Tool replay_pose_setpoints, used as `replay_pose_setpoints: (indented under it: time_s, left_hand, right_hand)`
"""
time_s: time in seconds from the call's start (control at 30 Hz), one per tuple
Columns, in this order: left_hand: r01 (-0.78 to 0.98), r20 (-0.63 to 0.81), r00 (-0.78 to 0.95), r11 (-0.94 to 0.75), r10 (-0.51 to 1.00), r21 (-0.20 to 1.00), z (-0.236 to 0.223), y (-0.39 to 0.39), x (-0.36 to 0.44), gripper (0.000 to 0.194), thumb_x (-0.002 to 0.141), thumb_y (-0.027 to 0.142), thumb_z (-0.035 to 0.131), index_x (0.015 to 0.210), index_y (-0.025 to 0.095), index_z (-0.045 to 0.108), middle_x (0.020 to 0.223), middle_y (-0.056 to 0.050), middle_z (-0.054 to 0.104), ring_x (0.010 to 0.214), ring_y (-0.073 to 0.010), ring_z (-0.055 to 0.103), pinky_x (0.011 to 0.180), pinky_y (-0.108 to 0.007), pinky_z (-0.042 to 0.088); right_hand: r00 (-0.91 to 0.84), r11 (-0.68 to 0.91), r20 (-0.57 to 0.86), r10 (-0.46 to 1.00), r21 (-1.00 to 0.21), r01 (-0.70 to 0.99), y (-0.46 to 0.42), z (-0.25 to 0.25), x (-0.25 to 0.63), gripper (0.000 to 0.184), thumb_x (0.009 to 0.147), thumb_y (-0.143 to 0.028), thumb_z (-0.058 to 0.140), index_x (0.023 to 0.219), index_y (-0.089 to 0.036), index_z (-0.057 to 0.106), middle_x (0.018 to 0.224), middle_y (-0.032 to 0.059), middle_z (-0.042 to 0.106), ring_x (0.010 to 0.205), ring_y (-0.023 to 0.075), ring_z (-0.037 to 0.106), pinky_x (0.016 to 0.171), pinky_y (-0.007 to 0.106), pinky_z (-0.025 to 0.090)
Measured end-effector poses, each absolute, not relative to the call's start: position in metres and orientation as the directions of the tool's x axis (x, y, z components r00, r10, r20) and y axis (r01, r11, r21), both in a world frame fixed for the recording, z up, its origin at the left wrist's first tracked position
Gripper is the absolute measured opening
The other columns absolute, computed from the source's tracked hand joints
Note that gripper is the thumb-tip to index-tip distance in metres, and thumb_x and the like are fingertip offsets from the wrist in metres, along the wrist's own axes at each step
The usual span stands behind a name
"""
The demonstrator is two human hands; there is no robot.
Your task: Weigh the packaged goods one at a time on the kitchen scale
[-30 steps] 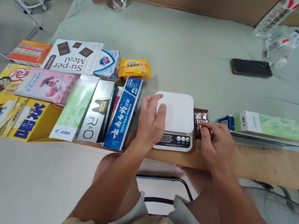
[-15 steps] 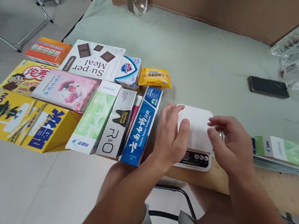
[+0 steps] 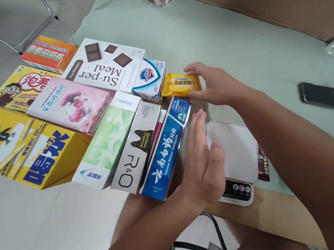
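Since the right hand [image 3: 220,86] has left the side of the white plastic kitchen scale [image 3: 240,153], I read the work as now on the yellow plastic-wrapped packet [image 3: 179,84]. Packet is at the right fingertips, ahead of the left hand [image 3: 203,164]. Right thumb and fingers are parted around its near end; can't tell if they press on it. Left hand holds nothing: fingers together, thumb out, with the long blue toothpaste box [image 3: 165,154] just beside it. Dark-brown glossy packet [image 3: 263,165] is by the right forearm.
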State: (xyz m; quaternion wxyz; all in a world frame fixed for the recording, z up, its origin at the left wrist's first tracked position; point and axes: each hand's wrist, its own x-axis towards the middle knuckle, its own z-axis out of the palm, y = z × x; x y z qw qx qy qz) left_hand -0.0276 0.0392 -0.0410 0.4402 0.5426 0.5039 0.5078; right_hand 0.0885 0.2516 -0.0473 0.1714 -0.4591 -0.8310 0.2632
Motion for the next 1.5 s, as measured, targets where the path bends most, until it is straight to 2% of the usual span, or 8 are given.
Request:
replay_pose_setpoints:
  time_s: [0.13, 0.3, 0.47, 0.67, 0.83, 1.0, 1.13, 1.5]
  left_hand:
    - [0.122, 0.130, -0.020, -0.127, 0.991, 0.984, -0.042, 0.039, -0.027, 0.073, 0.107, 0.066, 0.021, 0.163, 0.020, 0.034, 0.173, -0.015, 0.038, 0.166, -0.0285, 0.028, 0.138, -0.052, 0.024]
    - [0.160, 0.187, -0.019, -0.182, 0.982, 0.970, -0.042, 0.037, -0.029, 0.068, 0.108, 0.063, 0.023, 0.160, 0.021, 0.039, 0.170, -0.014, 0.042, 0.164, -0.0280, 0.032, 0.137, -0.047, 0.027]
    - [0.218, 0.262, -0.003, -0.255, 0.965, 0.942, -0.051, 0.036, -0.026, 0.063, 0.108, 0.062, 0.029, 0.145, 0.016, 0.050, 0.153, -0.020, 0.056, 0.147, -0.0286, 0.053, 0.127, -0.048, 0.040]
    - [0.412, 0.280, 0.142, -0.314, 0.950, 0.856, -0.057, 0.035, -0.017, 0.040, 0.104, 0.046, 0.046, 0.130, 0.019, 0.059, 0.133, -0.016, 0.069, 0.132, -0.0298, 0.061, 0.119, -0.051, 0.046]
    - [0.647, 0.292, 0.017, -0.233, 0.956, 0.726, -0.059, 0.038, -0.011, 0.040, 0.089, 0.037, 0.062, 0.123, 0.016, 0.064, 0.121, -0.017, 0.067, 0.118, -0.0335, 0.062, 0.108, -0.053, 0.050]
    - [0.763, 0.304, 0.127, -0.289, 0.944, 0.578, -0.060, 0.036, -0.013, 0.029, 0.092, 0.033, 0.057, 0.112, 0.016, 0.070, 0.104, -0.013, 0.074, 0.104, -0.0327, 0.066, 0.103, -0.053, 0.049]
    - [0.743, 0.398, 0.219, -0.416, 0.891, 0.524, -0.061, 0.033, -0.015, 0.028, 0.095, 0.031, 0.056, 0.112, 0.017, 0.072, 0.105, -0.011, 0.078, 0.105, -0.0304, 0.069, 0.115, -0.054, 0.043]
    - [0.520, 0.496, 0.408, -0.642, 0.766, 0.564, -0.056, 0.023, -0.001, 0.030, 0.097, 0.024, 0.056, 0.124, 0.018, 0.067, 0.122, -0.010, 0.080, 0.117, -0.0238, 0.073, 0.122, -0.048, 0.043]
  right_hand:
    - [-0.462, 0.417, 0.077, 0.883, -0.578, 0.701, 0.248, -0.038, 0.085, 0.061, 0.057, -0.040, 0.098, 0.112, -0.026, 0.075, 0.115, 0.0042, 0.077, 0.108, 0.0326, 0.070, 0.106, 0.056, 0.055]
    - [-0.248, 0.318, 0.207, 0.946, -0.456, 0.832, 0.173, -0.006, 0.109, 0.051, 0.086, -0.047, 0.075, 0.125, -0.016, 0.070, 0.121, 0.0085, 0.074, 0.109, 0.0262, 0.069, 0.099, 0.045, 0.054]
    - [0.057, 0.122, 0.424, 0.904, -0.384, 0.915, 0.042, -0.017, 0.138, 0.039, 0.079, -0.035, 0.072, 0.116, -0.022, 0.072, 0.099, 0.0082, 0.075, 0.087, 0.0258, 0.070, 0.078, 0.043, 0.058]
    - [0.067, 0.067, 0.348, 0.935, -0.358, 0.931, -0.001, -0.045, 0.141, 0.041, 0.087, -0.043, 0.069, 0.121, -0.021, 0.070, 0.108, 0.0127, 0.077, 0.098, 0.0336, 0.073, 0.084, 0.051, 0.058]
    - [0.054, 0.166, 0.469, 0.882, -0.415, 0.894, -0.006, -0.047, 0.150, 0.037, 0.094, -0.037, 0.061, 0.126, -0.021, 0.065, 0.125, 0.0155, 0.074, 0.115, 0.0325, 0.070, 0.100, 0.051, 0.055]
    - [0.006, 0.194, 0.385, 0.923, -0.478, 0.857, -0.012, -0.060, 0.150, 0.040, 0.093, -0.038, 0.061, 0.130, -0.022, 0.062, 0.128, 0.0133, 0.074, 0.120, 0.0328, 0.068, 0.102, 0.051, 0.052]
    - [0.050, 0.166, 0.348, 0.936, -0.564, 0.809, -0.011, -0.063, 0.148, 0.039, 0.093, -0.037, 0.062, 0.128, -0.020, 0.061, 0.117, 0.0121, 0.074, 0.106, 0.0298, 0.069, 0.092, 0.048, 0.055]
    - [0.349, 0.065, 0.248, 0.904, -0.885, 0.461, -0.025, -0.057, 0.161, 0.037, 0.093, -0.032, 0.066, 0.129, -0.031, 0.066, 0.141, 0.0099, 0.058, 0.118, 0.0239, 0.067, 0.087, 0.041, 0.066]
